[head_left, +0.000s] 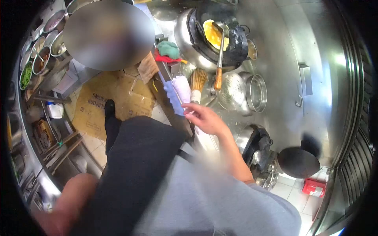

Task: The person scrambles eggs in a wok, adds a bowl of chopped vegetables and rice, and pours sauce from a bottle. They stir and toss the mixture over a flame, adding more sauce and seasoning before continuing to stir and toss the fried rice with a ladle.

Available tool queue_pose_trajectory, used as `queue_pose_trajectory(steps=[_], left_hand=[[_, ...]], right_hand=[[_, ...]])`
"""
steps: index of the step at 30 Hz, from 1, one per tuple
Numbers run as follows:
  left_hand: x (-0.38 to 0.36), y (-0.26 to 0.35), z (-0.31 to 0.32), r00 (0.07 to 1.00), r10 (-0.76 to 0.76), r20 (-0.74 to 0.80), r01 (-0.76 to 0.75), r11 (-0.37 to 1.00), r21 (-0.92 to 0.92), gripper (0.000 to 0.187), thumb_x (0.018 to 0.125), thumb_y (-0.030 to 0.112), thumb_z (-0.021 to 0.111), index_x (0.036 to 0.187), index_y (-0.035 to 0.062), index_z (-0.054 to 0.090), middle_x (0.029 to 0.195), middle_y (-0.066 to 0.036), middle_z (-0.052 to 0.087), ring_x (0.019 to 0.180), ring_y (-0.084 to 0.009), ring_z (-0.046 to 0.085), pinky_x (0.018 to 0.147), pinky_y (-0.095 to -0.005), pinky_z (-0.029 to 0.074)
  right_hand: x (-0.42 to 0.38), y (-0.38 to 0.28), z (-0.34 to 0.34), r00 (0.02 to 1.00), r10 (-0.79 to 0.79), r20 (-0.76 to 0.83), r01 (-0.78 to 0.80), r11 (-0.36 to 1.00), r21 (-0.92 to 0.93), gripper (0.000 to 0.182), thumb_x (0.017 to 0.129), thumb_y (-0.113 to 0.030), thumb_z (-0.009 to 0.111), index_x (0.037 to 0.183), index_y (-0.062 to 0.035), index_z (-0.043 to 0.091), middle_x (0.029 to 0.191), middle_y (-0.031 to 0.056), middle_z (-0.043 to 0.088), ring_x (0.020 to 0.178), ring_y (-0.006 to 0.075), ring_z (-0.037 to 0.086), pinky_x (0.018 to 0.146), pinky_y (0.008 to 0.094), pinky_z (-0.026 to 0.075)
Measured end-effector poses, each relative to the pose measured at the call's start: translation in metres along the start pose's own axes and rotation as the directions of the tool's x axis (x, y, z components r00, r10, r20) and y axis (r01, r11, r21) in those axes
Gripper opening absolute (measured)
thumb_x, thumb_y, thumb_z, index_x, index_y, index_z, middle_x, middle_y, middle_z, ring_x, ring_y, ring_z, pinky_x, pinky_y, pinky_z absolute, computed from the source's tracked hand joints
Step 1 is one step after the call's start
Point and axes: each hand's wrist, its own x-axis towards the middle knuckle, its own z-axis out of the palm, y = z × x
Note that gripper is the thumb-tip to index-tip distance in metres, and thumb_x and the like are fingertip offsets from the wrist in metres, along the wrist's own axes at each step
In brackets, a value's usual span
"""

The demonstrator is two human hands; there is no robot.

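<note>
My right hand [201, 119] is held over the counter edge with its fingers loosely apart and nothing seen between them. Its fingertips are right by a blue cloth [173, 97] and the foot of a bamboo brush [199, 78], which stands bristles up. A white towel [181, 86] lies beside the brush. Further up, a wok [236, 49] holds yellow egg [214, 36], with a wooden-handled ladle [218, 76] leaning in it. A blurred, rounded part of my left arm or hand [76, 192] shows at lower left; no fingers can be made out.
A perforated strainer [232, 90] and a steel bowl [257, 93] sit right of the brush. Flattened cardboard [114, 98] covers the floor near my foot. Several bowls, one with chopped greens [26, 74], line the left. A dark wok [299, 162] is at the right.
</note>
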Motion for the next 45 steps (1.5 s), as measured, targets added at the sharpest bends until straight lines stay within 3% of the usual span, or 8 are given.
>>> queue_pose_trajectory(steps=[4, 11, 16, 19, 27, 32, 36, 45], left_hand=[[-0.076, -0.074, 0.072, 0.600, 0.081, 0.796, 0.397, 0.834, -0.384, 0.025, 0.091, 0.014, 0.045, 0.107, 0.0010, 0.059, 0.104, -0.011, 0.061, 0.102, -0.0179, 0.055, 0.096, -0.0316, 0.040], [-0.240, -0.352, -0.029, 0.539, -0.450, 0.712, -0.044, 0.829, 0.557, 0.030, 0.093, 0.022, 0.048, 0.110, -0.0003, 0.061, 0.105, -0.021, 0.064, 0.099, -0.0358, 0.059, 0.088, -0.0374, 0.045], [-0.291, -0.437, -0.086, -0.159, -0.533, 0.831, -0.309, 0.826, 0.471, 0.029, 0.077, 0.016, 0.056, 0.102, 0.0024, 0.061, 0.104, -0.019, 0.065, 0.099, -0.0336, 0.062, 0.087, -0.0405, 0.048], [-0.326, -0.397, -0.031, -0.451, -0.718, 0.530, 0.269, 0.457, 0.848, 0.028, 0.080, 0.022, 0.055, 0.100, 0.0064, 0.067, 0.092, -0.016, 0.068, 0.088, -0.0319, 0.064, 0.081, -0.0403, 0.049], [-0.359, -0.183, 0.211, -0.412, -0.022, 0.911, 0.492, 0.836, 0.243, 0.022, 0.089, 0.010, 0.059, 0.109, 0.0009, 0.063, 0.096, -0.013, 0.067, 0.088, -0.0193, 0.064, 0.081, -0.0305, 0.049], [-0.342, -0.082, 0.336, -0.540, 0.311, 0.782, 0.597, 0.797, 0.094, 0.024, 0.091, 0.011, 0.059, 0.113, 0.0036, 0.062, 0.089, -0.006, 0.066, 0.081, -0.0120, 0.061, 0.076, -0.0264, 0.049], [-0.319, -0.045, 0.391, -0.575, 0.412, 0.707, 0.681, 0.720, 0.133, 0.023, 0.093, 0.010, 0.056, 0.115, 0.0028, 0.060, 0.093, -0.003, 0.063, 0.080, -0.0082, 0.057, 0.073, -0.0228, 0.046], [-0.393, -0.138, 0.373, -0.757, 0.445, 0.479, 0.519, 0.855, 0.025, 0.026, 0.092, 0.011, 0.054, 0.117, 0.0048, 0.059, 0.092, -0.004, 0.062, 0.081, -0.0126, 0.058, 0.074, -0.0270, 0.048]], right_hand=[[-0.001, 0.035, -0.050, 0.893, 0.037, -0.449, 0.089, 0.962, 0.257, 0.029, 0.094, -0.017, 0.054, 0.120, -0.0037, 0.058, 0.105, 0.0118, 0.066, 0.092, 0.0145, 0.063, 0.080, 0.0296, 0.049], [0.060, 0.081, -0.089, 0.687, 0.172, -0.706, -0.249, 0.968, -0.007, 0.051, 0.086, -0.035, 0.063, 0.125, -0.0028, 0.054, 0.114, 0.0209, 0.062, 0.101, 0.0319, 0.063, 0.090, 0.0390, 0.047], [0.100, 0.095, -0.085, 0.687, 0.385, -0.616, -0.416, 0.904, 0.102, 0.060, 0.085, -0.027, 0.056, 0.135, -0.0009, 0.038, 0.116, 0.0320, 0.057, 0.111, 0.0440, 0.055, 0.097, 0.0449, 0.042], [0.090, 0.108, -0.089, 0.606, 0.362, -0.709, -0.354, 0.920, 0.167, 0.052, 0.087, -0.019, 0.050, 0.134, -0.0013, 0.037, 0.114, 0.0306, 0.058, 0.109, 0.0435, 0.055, 0.095, 0.0451, 0.043], [0.055, 0.008, -0.074, 0.552, 0.673, -0.492, -0.145, 0.658, 0.739, 0.040, 0.092, -0.012, 0.046, 0.130, -0.0039, 0.039, 0.085, 0.0160, 0.062, 0.064, 0.0233, 0.061, 0.056, 0.0404, 0.050], [0.106, 0.072, -0.110, 0.883, 0.375, -0.283, 0.469, -0.668, 0.578, 0.025, 0.095, -0.008, 0.045, 0.119, -0.0076, 0.040, 0.076, 0.0067, 0.054, 0.048, 0.0113, 0.045, 0.043, 0.0306, 0.040], [0.169, 0.012, -0.068, 0.579, 0.747, -0.327, 0.665, -0.200, 0.719, 0.028, 0.095, -0.009, 0.045, 0.121, -0.0144, 0.036, 0.075, 0.0072, 0.053, 0.049, 0.0132, 0.044, 0.041, 0.0262, 0.037], [0.163, 0.036, -0.101, 0.742, 0.592, -0.315, 0.667, -0.599, 0.444, 0.020, 0.094, -0.009, 0.042, 0.114, -0.0099, 0.041, 0.071, 0.0056, 0.051, 0.048, 0.0109, 0.045, 0.038, 0.0223, 0.037]])
